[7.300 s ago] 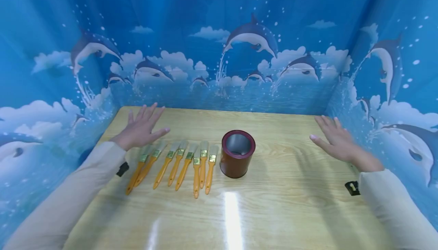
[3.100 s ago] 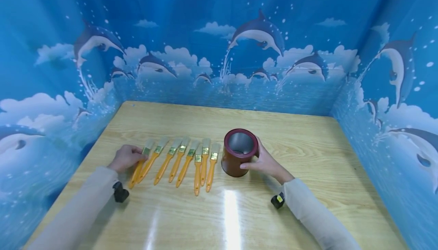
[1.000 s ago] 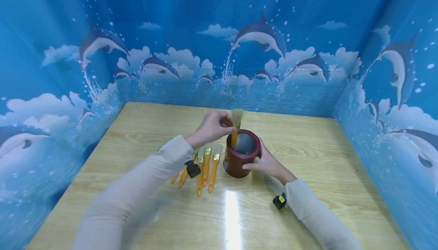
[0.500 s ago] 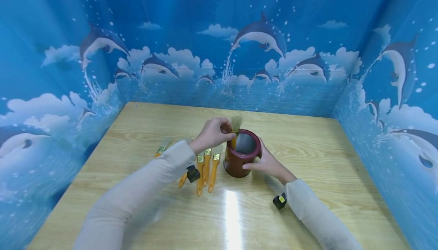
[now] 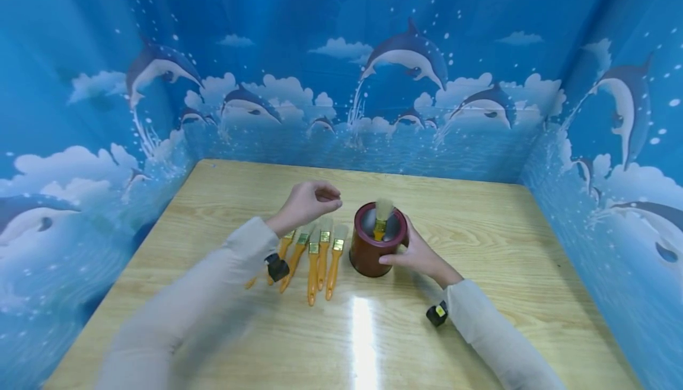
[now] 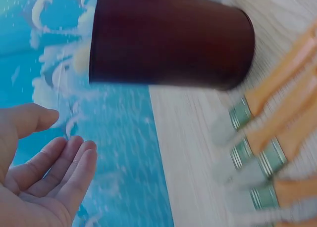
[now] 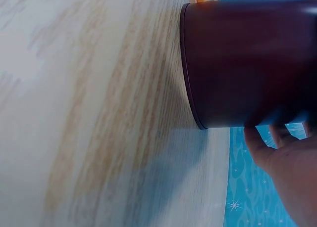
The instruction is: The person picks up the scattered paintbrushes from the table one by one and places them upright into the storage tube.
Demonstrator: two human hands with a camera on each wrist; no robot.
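Observation:
A dark red-brown can [image 5: 369, 258] stands upright on the table, its round mouth facing up. One paintbrush [image 5: 383, 209] stands inside it, pale bristles above the rim and orange handle down. My right hand [image 5: 421, 256] grips the can's right side, thumb in front; in the right wrist view its fingers [image 7: 260, 145] lie against the can wall. To the left of the can, my left hand [image 5: 308, 203] is in the air with loosely bent fingers and nothing in them. Under and beside it lie several paintbrushes [image 5: 334, 265]; the left forearm hides part of them.
The wood-grain table [image 5: 459, 218] is bounded at the back and sides by a blue curtain [image 5: 299, 34] printed with dolphins. A black wrist camera [image 5: 277, 267] hangs below the left sleeve, close over the brushes; another [image 5: 437, 313] is at the right wrist.
My left hand took the leftmost paintbrush, lowered it handle first into the can, let go and moved back left. My right hand came in from the right and has held the can since.

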